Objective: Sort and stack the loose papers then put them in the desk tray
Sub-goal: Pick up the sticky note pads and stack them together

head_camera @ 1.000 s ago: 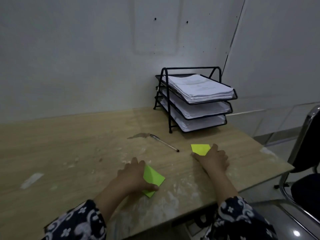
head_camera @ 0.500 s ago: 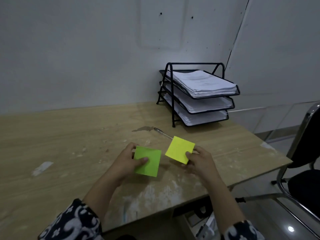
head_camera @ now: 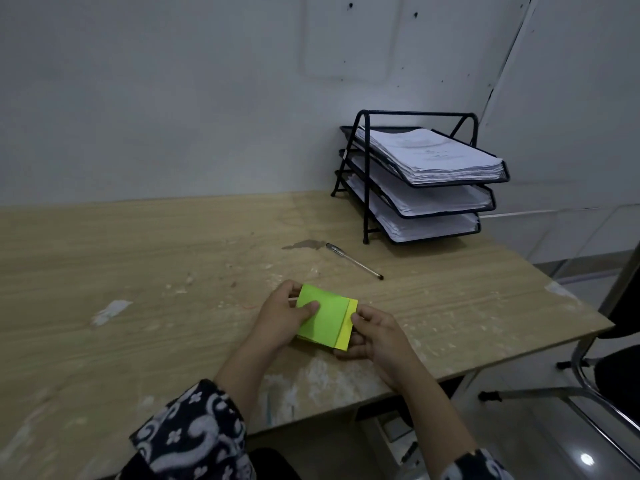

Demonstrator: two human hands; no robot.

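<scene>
The green note (head_camera: 323, 315) lies on top of the yellow note (head_camera: 348, 323), the two held together just above the desk (head_camera: 138, 265) near its front edge; the green one covers most of the yellow, so only a narrow yellow strip shows along the right side and at the lower right corner. The left hand (head_camera: 280, 317) grips the left edge of the pair, thumb pressed on the green face and fingers curled behind the top left corner. The right hand (head_camera: 377, 336) pinches the right edge, thumb tip on the yellow strip and fingers curled under the notes. Whether the notes touch the desk surface cannot be told. Both forearms come up from the bottom of the view in dark sleeves (head_camera: 194, 434) with a white floral pattern. Beyond the hands a pen (head_camera: 353, 260) lies slantwise on the desk, well apart from the notes, with a dark stain (head_camera: 303, 244) just beside its far end. Pale scuffs and flecks mark the wood, thickest along the front edge. At the far right corner of the desk stands the black wire tray (head_camera: 365, 202), three tiers high, each tier holding a stack of white papers (head_camera: 429, 155); the top stack is the thickest. A grey wall (head_camera: 173, 98) rises behind the desk, and part of a black chair (head_camera: 620, 341) with a metal frame shows at the right edge.
</scene>
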